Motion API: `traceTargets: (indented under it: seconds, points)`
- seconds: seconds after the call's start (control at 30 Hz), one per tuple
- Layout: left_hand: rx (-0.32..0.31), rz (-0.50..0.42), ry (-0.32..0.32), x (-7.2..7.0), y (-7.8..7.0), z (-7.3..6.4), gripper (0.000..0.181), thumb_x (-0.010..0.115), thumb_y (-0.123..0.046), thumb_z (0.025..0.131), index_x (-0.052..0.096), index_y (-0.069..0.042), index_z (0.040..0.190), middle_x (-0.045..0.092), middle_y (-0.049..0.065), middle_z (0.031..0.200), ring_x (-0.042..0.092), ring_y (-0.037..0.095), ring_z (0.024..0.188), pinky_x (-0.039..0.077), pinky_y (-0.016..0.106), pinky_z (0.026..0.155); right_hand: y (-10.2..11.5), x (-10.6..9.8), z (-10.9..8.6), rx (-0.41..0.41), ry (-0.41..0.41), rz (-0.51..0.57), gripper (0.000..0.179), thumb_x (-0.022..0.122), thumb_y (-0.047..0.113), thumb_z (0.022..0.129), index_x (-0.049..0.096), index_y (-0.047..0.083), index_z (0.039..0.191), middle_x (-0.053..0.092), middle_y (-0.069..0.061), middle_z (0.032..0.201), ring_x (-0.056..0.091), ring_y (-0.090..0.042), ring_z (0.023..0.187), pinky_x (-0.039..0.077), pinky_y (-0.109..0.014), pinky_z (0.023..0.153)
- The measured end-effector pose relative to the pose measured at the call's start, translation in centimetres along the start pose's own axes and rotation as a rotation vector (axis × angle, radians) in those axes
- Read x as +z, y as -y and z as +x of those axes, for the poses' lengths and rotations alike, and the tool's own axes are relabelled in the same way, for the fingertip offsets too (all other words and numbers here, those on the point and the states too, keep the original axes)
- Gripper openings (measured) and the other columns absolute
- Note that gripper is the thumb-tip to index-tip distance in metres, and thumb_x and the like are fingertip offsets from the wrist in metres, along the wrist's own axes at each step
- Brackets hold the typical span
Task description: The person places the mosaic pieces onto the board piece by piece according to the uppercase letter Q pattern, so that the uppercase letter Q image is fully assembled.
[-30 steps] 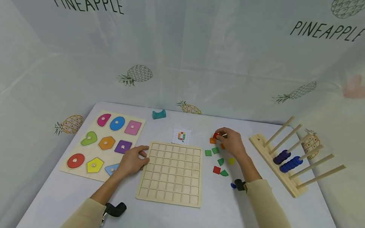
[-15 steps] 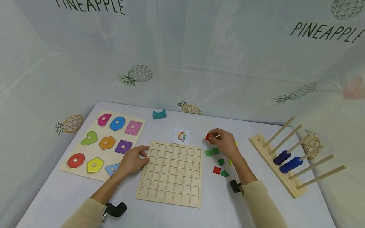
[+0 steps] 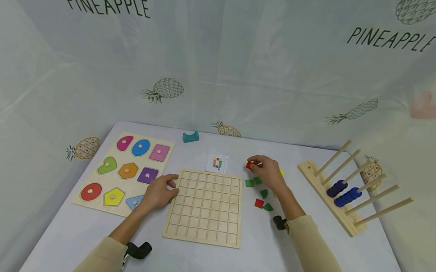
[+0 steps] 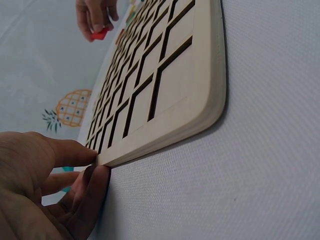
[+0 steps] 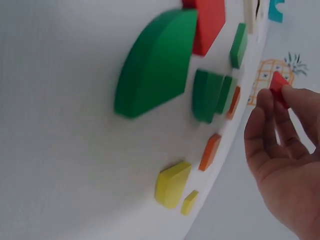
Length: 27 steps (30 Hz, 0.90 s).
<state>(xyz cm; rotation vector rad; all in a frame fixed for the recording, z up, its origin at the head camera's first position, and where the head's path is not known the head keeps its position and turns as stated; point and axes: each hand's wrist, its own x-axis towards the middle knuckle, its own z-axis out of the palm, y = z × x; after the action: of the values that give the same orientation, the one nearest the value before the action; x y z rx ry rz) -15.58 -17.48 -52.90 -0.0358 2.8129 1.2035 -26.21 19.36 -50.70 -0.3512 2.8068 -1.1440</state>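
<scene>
My left hand point(image 3: 159, 192) is at the left edge of a square wooden grid board point(image 3: 206, 207). In the left wrist view its fingertips point(image 4: 89, 156) grip the board's rim near a rounded corner. My right hand point(image 3: 268, 173), beyond the board's far right corner, pinches a small red square tile point(image 5: 280, 90) between thumb and fingers. The tile is held up above the white tabletop in the right wrist view. Below the right hand lie green square tiles point(image 3: 249, 183), green quarter-round tiles point(image 3: 263, 193), another red square point(image 3: 259, 203), orange tiles point(image 5: 210, 152) and yellow tiles point(image 5: 173, 184).
A small pattern card point(image 3: 217, 163) lies behind the board. On the left is a shape puzzle point(image 3: 125, 190) with knobbed pieces. A wooden peg stand point(image 3: 329, 195) with dark blue and blue beads stands at right. A teal curved block point(image 3: 191, 137) sits at the back edge.
My right hand has moved left with the red tile, then stayed nearly still over the last half second. The left hand remains at the board's edge.
</scene>
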Motion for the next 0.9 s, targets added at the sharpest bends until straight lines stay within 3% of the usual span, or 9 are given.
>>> traceTargets:
  seconds: [0.23, 0.4, 0.63, 0.73, 0.9]
  points:
    - [-0.002, 0.012, -0.001, 0.1, -0.1, 0.1, 0.051, 0.075, -0.012, 0.086, 0.062, -0.002, 0.134, 0.068, 0.007, 0.095, 0.056, 0.009, 0.053, 0.040, 0.027, 0.058, -1.2, -0.2, 0.2, 0.086, 0.026, -0.063, 0.023, 0.061, 0.018, 0.099, 0.072, 0.011, 0.117, 0.070, -0.010, 0.107, 0.061, -0.024, 0.091, 0.050, -0.034, 0.075]
    - [-0.013, 0.014, 0.000, 0.1, 0.0, 0.1, 0.050, 0.075, -0.012, 0.087, 0.062, -0.003, 0.135, 0.067, 0.006, 0.094, 0.056, 0.009, 0.053, 0.040, 0.026, 0.056, -1.4, 0.2, 0.3, 0.060, 0.093, -0.053, 0.021, 0.065, 0.019, 0.098, 0.072, 0.011, 0.116, 0.069, -0.006, 0.101, 0.058, -0.022, 0.090, 0.047, -0.033, 0.077]
    - [-0.012, 0.016, 0.002, 0.0, 0.0, 0.2, 0.050, 0.074, -0.012, 0.087, 0.062, -0.002, 0.134, 0.067, 0.006, 0.094, 0.056, 0.009, 0.053, 0.040, 0.027, 0.057, -1.2, 0.5, 0.3, 0.027, 0.084, -0.081, 0.012, 0.070, 0.019, 0.095, 0.074, 0.011, 0.104, 0.066, -0.005, 0.097, 0.057, -0.023, 0.088, 0.048, -0.035, 0.077]
    - [-0.011, 0.009, 0.005, 0.1, 0.0, 0.2, 0.050, 0.074, -0.013, 0.087, 0.062, -0.002, 0.134, 0.067, 0.006, 0.094, 0.056, 0.009, 0.053, 0.041, 0.028, 0.057, -1.1, -0.1, -0.1, 0.023, 0.084, -0.108, 0.011, 0.070, 0.020, 0.095, 0.074, 0.012, 0.101, 0.064, -0.006, 0.098, 0.056, -0.023, 0.089, 0.048, -0.037, 0.078]
    - [-0.006, 0.015, 0.002, 0.0, -0.1, 0.1, 0.051, 0.074, -0.013, 0.087, 0.061, -0.002, 0.134, 0.067, 0.007, 0.093, 0.055, 0.009, 0.056, 0.041, 0.028, 0.057, -1.3, -1.6, -1.1, 0.043, 0.156, -0.142, 0.012, 0.071, 0.022, 0.094, 0.069, 0.011, 0.098, 0.064, -0.004, 0.092, 0.055, -0.022, 0.086, 0.047, -0.034, 0.075]
